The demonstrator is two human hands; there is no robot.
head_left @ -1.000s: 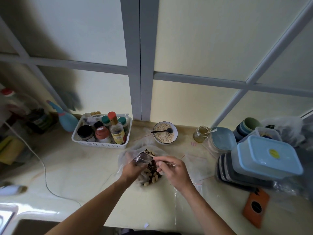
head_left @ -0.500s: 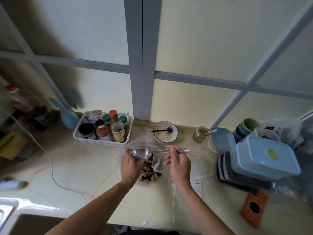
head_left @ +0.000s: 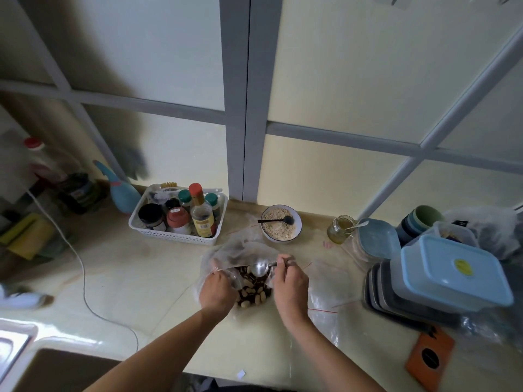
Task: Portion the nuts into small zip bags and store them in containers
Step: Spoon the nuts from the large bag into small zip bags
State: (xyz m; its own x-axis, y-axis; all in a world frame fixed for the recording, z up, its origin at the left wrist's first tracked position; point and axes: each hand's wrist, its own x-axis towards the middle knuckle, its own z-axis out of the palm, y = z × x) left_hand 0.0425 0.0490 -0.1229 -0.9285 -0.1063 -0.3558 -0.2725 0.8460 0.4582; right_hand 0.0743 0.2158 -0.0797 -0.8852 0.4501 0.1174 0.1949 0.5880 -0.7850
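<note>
A: Counter (head_left: 141, 278), pale stone. What are the hands at?

B: Left hand (head_left: 216, 290) grips the edge of a clear plastic bag (head_left: 240, 250), fingers curled into the film, holding the mouth open. Right hand (head_left: 290, 281) pinches the handle of a metal spoon (head_left: 259, 268), fingertips closed on it.

A: Spoon's position?

B: Bowl over the bag's opening, just above the nuts (head_left: 252, 292). Cannot tell whether it carries anything; the bowl only shines.

A: And the nuts?

B: Heaped inside the bag, between the two hands. Pale pieces mixed with dark ones.

A: Zip bags?

B: Flat clear ones (head_left: 325, 292) lying on the counter just right of the right hand, red strip along the seal. How many, I cannot tell.

A: Containers?

B: Stack at the right: blue-lidded box (head_left: 452, 271) on top, tilted, with a yellow sticker, and dark trays (head_left: 396, 304) beneath it. A round-cornered blue lid (head_left: 377, 239) leans behind.

A: Rest of the bench?

B: White basket (head_left: 175, 236) of sauce bottles and jars at the back left. Bowl of oats (head_left: 281, 224) with a black spoon resting in it, behind the bag. Small glass jar (head_left: 339, 229) with a spoon in it, to the bowl's right. Orange card (head_left: 430, 355) near the front edge.
</note>
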